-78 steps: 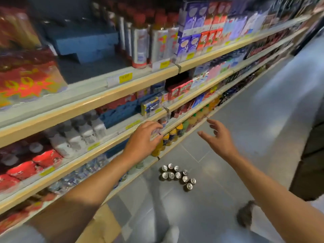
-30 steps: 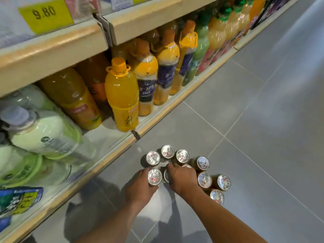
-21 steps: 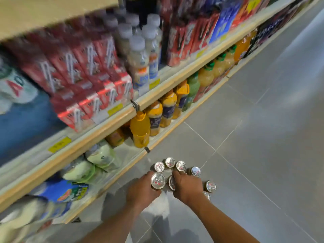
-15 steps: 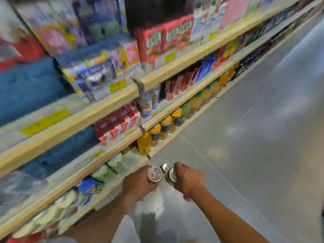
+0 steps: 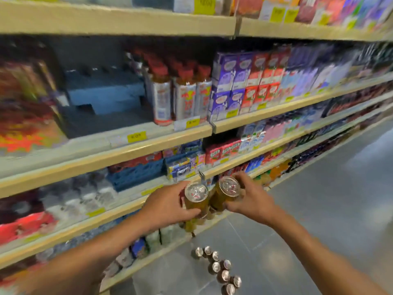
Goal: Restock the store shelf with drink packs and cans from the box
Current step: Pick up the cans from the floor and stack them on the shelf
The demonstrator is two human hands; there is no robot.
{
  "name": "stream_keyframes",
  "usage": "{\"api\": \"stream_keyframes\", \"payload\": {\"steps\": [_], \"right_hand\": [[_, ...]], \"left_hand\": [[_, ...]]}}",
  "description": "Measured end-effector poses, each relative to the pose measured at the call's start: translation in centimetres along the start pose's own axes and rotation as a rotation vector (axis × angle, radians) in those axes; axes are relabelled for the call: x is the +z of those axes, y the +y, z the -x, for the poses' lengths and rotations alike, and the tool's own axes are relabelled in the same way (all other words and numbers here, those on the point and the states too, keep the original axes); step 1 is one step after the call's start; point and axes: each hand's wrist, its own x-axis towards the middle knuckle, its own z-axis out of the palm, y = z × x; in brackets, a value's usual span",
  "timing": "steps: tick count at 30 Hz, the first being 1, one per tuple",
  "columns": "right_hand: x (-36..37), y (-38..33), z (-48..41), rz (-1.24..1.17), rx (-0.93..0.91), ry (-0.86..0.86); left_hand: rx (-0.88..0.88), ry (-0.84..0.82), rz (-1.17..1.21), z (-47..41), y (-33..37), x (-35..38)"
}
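The left hand (image 5: 170, 206) is wrapped round one gold drink can (image 5: 196, 204) and the right hand (image 5: 253, 201) round a second can (image 5: 220, 199). Both are held upright and touching, just in front of the shelf (image 5: 106, 156), and spare cans (image 5: 217, 267) stand at its foot. The cans are smooth, stiff metal and probably full and weighty, so a mid-wall grip suits them, though the thin sides could dent.

A shop is shown: tiered shelves (image 5: 148, 148) stocked with drink bottles (image 5: 185, 99) and cartons (image 5: 242, 81) are seen above the fingers (image 5: 246, 179), with yellow price tags (image 5: 136, 136) fixed along their edges.
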Motion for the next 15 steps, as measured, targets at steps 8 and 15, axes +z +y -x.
{"api": "stream_keyframes", "payload": {"steps": [8,15], "right_hand": [[-2.1,-11.4,-3.5,-0.409,-0.197,0.036],[0.0,-18.4,-8.5,-0.509,-0.293,0.020]], "left_hand": [[0.036,0.261,0.538,2.2,0.1,-10.4],[0.047,0.385,0.796,1.5,-1.7,-17.1]]}}
